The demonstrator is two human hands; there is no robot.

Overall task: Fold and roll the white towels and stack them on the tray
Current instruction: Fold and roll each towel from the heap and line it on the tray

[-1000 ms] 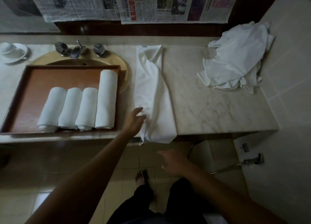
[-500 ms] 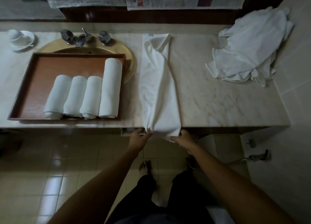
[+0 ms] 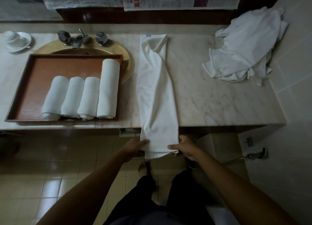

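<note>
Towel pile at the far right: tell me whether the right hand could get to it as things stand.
Probably not right away. The right hand is pinching the folded towel at the counter's edge. The counter between it and the pile is bare, so once it lets go the path looks free.

Dim bathroom: marble counter (image 3: 219, 98), tiled floor (image 3: 67, 165).

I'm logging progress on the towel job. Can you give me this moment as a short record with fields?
rolled towels on tray: four, side by side, rightmost longest
tray: wooden, partly over the sink
towel in work: long folded strip, near end hanging off the counter edge
left hand: pinches near left corner
right hand: pinches near right corner
still to fold: crumpled pile, counter's far right
</note>
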